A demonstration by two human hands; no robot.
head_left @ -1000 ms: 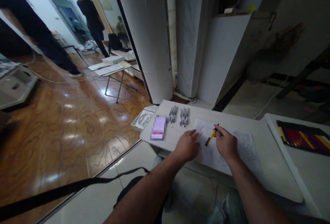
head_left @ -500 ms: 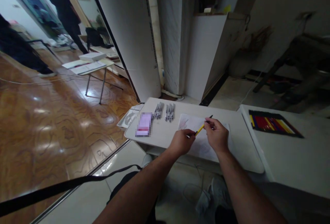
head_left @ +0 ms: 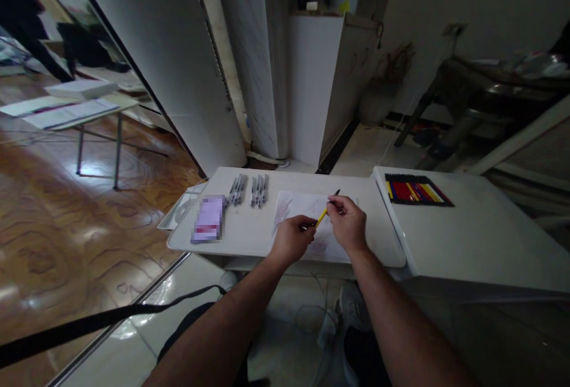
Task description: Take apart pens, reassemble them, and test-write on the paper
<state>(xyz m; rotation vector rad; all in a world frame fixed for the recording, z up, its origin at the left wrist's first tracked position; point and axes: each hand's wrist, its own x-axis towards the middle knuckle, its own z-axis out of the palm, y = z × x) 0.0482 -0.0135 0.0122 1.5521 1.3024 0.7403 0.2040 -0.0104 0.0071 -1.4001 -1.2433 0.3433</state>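
Observation:
Between my hands is a thin yellow pen [head_left: 321, 217] with black ends, held at a slant above a sheet of paper [head_left: 285, 204]. My left hand [head_left: 294, 237] pinches its lower end. My right hand [head_left: 349, 221] grips it near the upper end, where a black tip pokes out past the fingers. Purplish and reddish scribbles mark the paper, which lies on a white table [head_left: 249, 227]. My hands and forearms hide part of the sheet.
Left of the paper lie two bunches of grey pens [head_left: 259, 191] and a blurred-out purple item [head_left: 209, 218]. On the adjoining white table [head_left: 481, 238] rests a row of red, yellow and blue pens [head_left: 418, 190]. A folding table [head_left: 89, 115] stands farther left, with a person [head_left: 27, 13] behind it.
My view has swung to the right, so the tables appear farther left. Both hands still hold the yellow pen in much the same pose.

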